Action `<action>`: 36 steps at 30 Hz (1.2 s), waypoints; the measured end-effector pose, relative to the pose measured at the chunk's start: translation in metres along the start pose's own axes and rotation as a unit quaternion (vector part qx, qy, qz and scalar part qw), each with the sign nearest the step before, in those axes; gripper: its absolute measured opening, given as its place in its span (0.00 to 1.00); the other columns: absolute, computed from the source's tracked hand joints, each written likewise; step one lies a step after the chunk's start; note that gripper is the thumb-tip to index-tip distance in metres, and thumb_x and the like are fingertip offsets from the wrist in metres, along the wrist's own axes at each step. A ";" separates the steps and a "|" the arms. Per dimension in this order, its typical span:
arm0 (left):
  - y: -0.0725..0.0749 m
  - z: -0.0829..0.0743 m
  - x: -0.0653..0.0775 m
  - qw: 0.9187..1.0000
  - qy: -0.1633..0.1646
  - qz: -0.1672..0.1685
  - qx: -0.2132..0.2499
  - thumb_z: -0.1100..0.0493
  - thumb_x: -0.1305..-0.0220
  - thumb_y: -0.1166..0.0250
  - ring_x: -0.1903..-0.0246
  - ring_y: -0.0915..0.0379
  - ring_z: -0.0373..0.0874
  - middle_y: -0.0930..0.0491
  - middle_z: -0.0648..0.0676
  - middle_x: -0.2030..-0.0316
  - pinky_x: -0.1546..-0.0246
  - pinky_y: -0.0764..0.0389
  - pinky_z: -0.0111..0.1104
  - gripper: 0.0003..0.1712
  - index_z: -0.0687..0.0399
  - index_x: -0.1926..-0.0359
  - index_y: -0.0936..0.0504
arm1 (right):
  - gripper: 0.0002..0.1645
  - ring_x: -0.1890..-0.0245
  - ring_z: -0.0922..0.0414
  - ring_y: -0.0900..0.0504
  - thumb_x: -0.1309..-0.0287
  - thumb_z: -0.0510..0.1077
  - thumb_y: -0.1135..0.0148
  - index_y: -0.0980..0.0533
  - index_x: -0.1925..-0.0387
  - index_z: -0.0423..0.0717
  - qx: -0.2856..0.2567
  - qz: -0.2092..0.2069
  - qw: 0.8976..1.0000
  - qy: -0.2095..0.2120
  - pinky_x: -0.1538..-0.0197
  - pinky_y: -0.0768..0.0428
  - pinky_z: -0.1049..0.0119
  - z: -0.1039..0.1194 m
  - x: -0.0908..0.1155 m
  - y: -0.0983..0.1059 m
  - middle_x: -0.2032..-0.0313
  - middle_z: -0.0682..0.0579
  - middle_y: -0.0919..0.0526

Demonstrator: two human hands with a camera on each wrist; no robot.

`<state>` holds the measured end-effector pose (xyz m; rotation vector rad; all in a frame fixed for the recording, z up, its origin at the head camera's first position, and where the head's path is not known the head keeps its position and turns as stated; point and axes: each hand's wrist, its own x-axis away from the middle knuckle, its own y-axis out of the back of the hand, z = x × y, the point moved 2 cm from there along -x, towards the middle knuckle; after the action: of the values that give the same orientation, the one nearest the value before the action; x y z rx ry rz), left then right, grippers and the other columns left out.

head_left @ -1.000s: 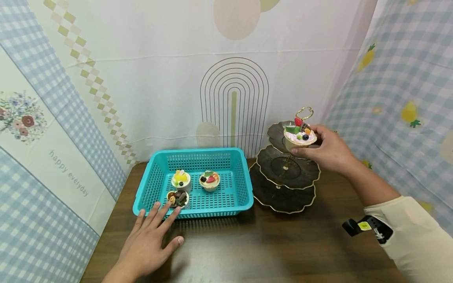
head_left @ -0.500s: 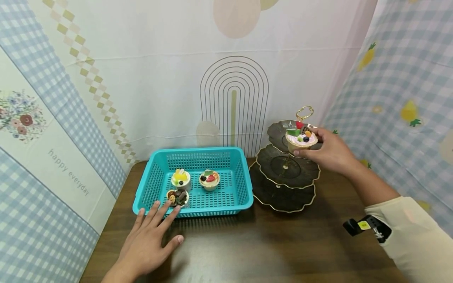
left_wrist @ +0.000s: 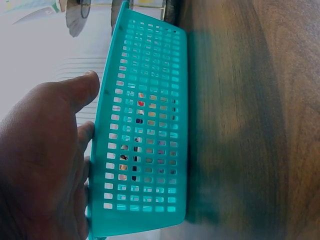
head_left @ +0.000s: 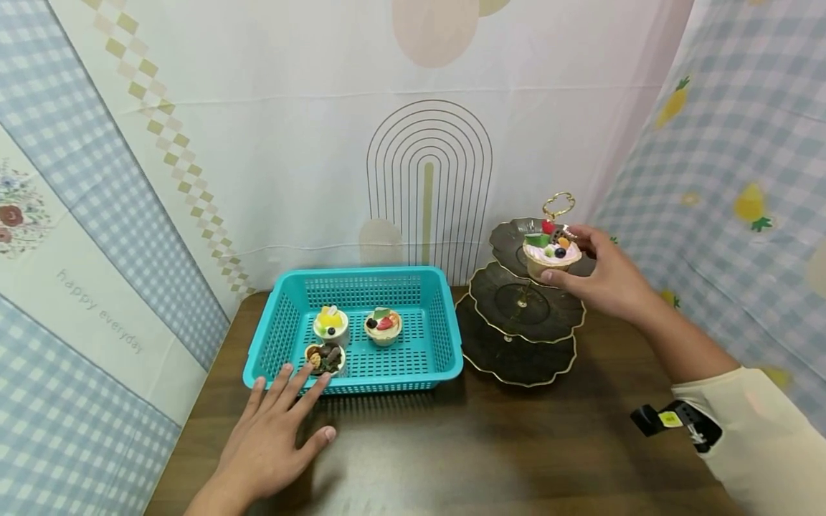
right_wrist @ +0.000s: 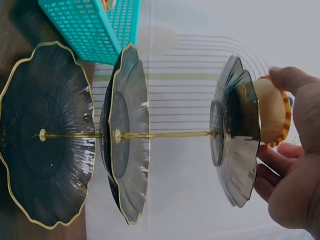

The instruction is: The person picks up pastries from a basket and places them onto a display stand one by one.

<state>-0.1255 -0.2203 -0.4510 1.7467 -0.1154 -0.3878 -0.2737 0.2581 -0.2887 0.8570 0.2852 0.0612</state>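
My right hand (head_left: 609, 278) grips a small tart (head_left: 553, 255) topped with pink cream, a strawberry and other fruit. It holds the tart at the top tier of a three-tier dark cake stand (head_left: 513, 307) with gold edges. In the right wrist view the tart's pale case (right_wrist: 271, 112) is at the top plate (right_wrist: 240, 165), its lower part seen through the plate. My left hand (head_left: 271, 438), fingers spread and straight, lies at the front rim of a turquoise basket (head_left: 387, 385). Its fingertips are close to a chocolate-topped cup cake (head_left: 325, 358).
A yellow-fruit-topped cake (head_left: 331, 324) and a strawberry-topped tart (head_left: 383, 326) stand in the basket. The stand's gold loop handle (head_left: 558, 206) rises behind the held tart. Patterned cloths hang behind and on both sides of the wooden table (head_left: 452, 451).
My right hand has lowered the tart slightly and shifted it a little to the right over the top tier. The left hand stays by the basket rim.
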 end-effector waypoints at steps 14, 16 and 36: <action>0.001 0.000 -0.001 1.000 0.001 0.002 -0.009 0.26 0.29 0.48 0.21 0.59 0.56 0.48 0.50 0.20 0.25 0.59 0.59 0.43 0.34 0.20 0.40 | 0.41 0.38 0.38 0.36 0.50 0.48 0.29 0.28 0.36 0.34 0.002 -0.275 0.944 0.180 0.36 0.39 0.47 0.021 0.025 -0.006 0.37 0.36 0.27; 0.001 0.000 -0.001 1.000 0.001 0.002 -0.009 0.27 0.29 0.47 0.21 0.58 0.57 0.48 0.50 0.20 0.25 0.59 0.59 0.43 0.34 0.20 0.40 | 0.40 0.39 0.38 0.34 0.52 0.50 0.31 0.26 0.40 0.31 -0.004 -0.292 0.928 0.231 0.37 0.39 0.52 0.027 0.027 -0.010 0.40 0.36 0.24; -0.001 0.000 -0.001 1.000 0.003 0.003 -0.006 0.26 0.29 0.48 0.21 0.60 0.55 0.48 0.50 0.20 0.25 0.59 0.59 0.43 0.34 0.20 0.40 | 0.40 0.50 0.52 0.22 0.41 0.47 0.25 0.32 0.32 0.41 0.039 0.033 0.954 0.295 0.49 0.18 0.53 0.056 0.019 -0.103 0.42 0.46 0.25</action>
<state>-0.1262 -0.2199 -0.4515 1.7351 -0.1128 -0.3788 -0.2461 0.1526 -0.3356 0.9132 0.8235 0.3740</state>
